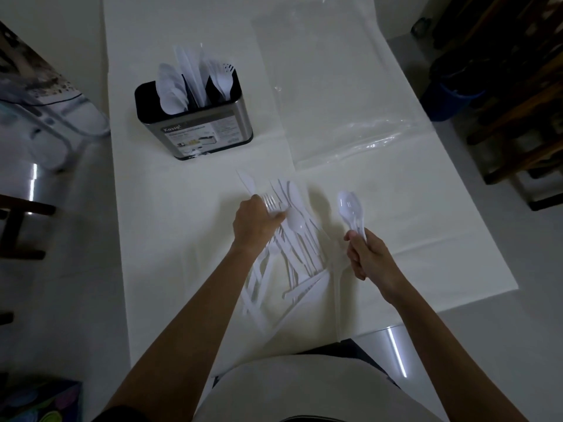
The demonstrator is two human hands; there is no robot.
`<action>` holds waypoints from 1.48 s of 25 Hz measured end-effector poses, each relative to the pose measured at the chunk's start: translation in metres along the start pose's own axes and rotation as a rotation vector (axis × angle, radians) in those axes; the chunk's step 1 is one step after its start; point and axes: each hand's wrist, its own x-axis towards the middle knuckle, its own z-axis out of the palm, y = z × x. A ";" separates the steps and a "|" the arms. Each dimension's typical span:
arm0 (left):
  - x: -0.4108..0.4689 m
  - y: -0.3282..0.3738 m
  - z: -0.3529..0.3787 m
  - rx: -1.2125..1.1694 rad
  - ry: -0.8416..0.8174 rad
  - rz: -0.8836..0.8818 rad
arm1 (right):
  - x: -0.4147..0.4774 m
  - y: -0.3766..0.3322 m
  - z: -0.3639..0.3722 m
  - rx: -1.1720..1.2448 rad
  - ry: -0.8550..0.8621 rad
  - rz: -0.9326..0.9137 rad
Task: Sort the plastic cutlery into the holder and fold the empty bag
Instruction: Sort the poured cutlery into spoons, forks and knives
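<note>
A right hand (367,257) clamps white plastic spoons (350,207) by their handles while the left hand's (254,225) fingers close on a fork in the loose cutlery pile (292,239) on the white table (182,208); light, slippery, they are probably best gripped mid-handle. The steel holder (198,129) and clear bag (335,95) lie beyond.

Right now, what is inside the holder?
The holder has spoons left, knives in the middle, forks right. Their handles are hidden inside.
</note>
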 end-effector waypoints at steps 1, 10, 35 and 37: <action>0.002 0.001 0.001 -0.002 -0.001 -0.002 | 0.001 0.000 0.000 0.007 0.005 0.005; -0.010 0.015 -0.002 0.037 0.087 0.078 | 0.003 -0.001 -0.005 0.025 0.060 0.012; -0.019 0.004 -0.056 -0.713 -0.175 0.049 | 0.022 -0.041 0.057 -0.229 -0.297 -0.033; -0.020 -0.003 -0.061 -0.691 -0.125 0.059 | 0.021 -0.047 0.069 -0.210 -0.364 -0.020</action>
